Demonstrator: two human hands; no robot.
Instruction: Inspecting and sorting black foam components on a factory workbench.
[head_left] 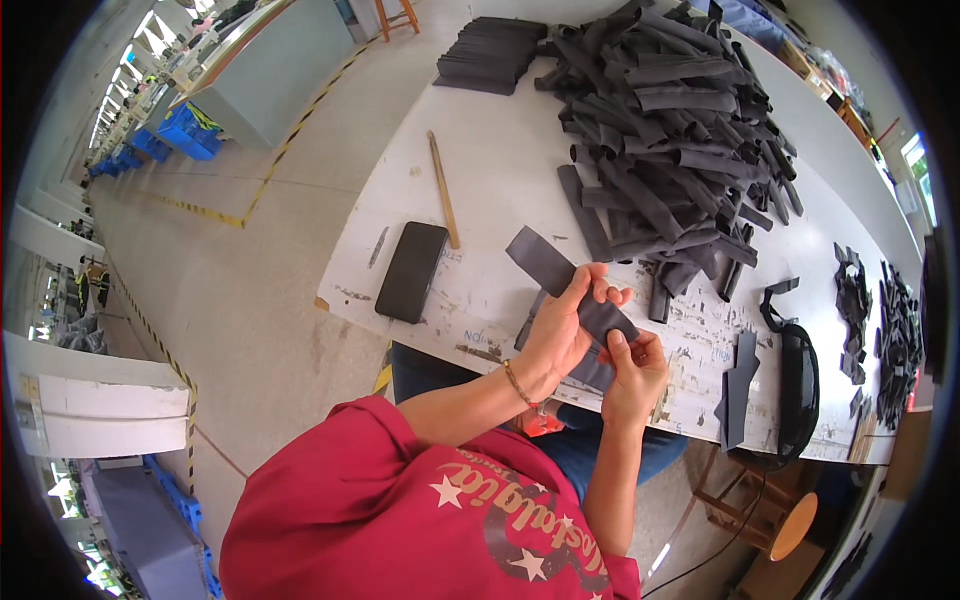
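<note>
A dark grey fabric strip is held slantwise above the table's front edge. My left hand pinches it near its middle between thumb and fingers. At its lower right end, my right hand grips the strip with the thumb on top. Beneath my hands lies more dark fabric, partly hidden by them. Just beyond, a large heap of similar dark strips covers the far part of the table, and one loose strip lies at its near left edge.
On the white table are a black phone, a wooden stick and a neat stack of strips. To the right are flat dark pieces, a black mesh-like object and smaller fabric piles. A wooden stool stands below.
</note>
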